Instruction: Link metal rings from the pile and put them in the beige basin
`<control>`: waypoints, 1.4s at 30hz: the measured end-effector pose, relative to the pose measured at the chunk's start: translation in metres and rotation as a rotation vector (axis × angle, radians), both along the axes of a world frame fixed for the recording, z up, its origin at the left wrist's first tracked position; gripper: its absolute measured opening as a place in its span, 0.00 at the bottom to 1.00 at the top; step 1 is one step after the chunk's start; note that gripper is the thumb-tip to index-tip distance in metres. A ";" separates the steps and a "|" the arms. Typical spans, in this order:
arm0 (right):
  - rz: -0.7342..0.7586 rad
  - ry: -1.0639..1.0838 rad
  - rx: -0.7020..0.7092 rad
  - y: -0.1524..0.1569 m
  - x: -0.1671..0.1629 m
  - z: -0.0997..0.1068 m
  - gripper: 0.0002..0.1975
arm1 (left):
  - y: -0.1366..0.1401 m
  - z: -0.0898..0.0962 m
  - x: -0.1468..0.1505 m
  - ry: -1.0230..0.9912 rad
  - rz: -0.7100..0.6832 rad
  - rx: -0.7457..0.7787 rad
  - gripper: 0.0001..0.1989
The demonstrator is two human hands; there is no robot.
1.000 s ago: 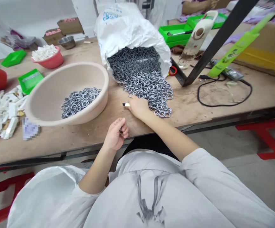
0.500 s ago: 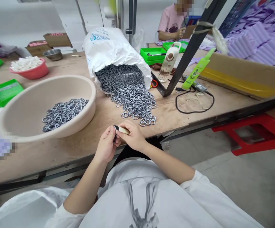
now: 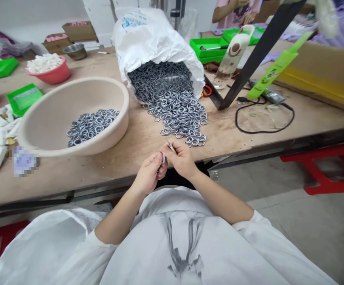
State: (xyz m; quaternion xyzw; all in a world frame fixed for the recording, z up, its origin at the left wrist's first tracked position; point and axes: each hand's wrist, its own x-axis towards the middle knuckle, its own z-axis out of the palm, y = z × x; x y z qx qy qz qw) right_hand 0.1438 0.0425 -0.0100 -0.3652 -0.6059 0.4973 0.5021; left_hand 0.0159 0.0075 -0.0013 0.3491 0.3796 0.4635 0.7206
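Note:
My left hand [image 3: 148, 174] is closed on a grey ring [image 3: 163, 159], whose rim shows between thumb and fingers at the table's front edge. Close beside it, my right hand [image 3: 184, 161] is closed around a slim, pale, flat-sided tool [image 3: 171, 147] with a thin end pointing up and away; its exact kind does not show. Past my hands, a heap of loose grey rings [image 3: 180, 113] spills out of a white sack [image 3: 156, 37] lying on its side. A wide beige basin [image 3: 108, 144] to the left holds more of these rings.
On the wooden table [image 3: 136, 152] are a green tray [image 3: 25, 99], a red bowl of white pieces [image 3: 48, 73], a bottle [image 3: 228, 63], a slanted dark metal post [image 3: 257, 55] and a black cable [image 3: 263, 130]. A co-worker [image 3: 237, 12] sits across. A red stool [image 3: 323, 166] stands right.
The view has tipped down and turned left, so the table things sit higher and further right. The tool in my right hand has turned from lying across the ring to pointing upward beside it.

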 end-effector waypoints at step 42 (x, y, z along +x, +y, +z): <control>-0.189 -1.373 0.180 0.076 -0.008 0.010 0.16 | 0.010 -0.008 -0.053 0.065 0.202 0.010 0.15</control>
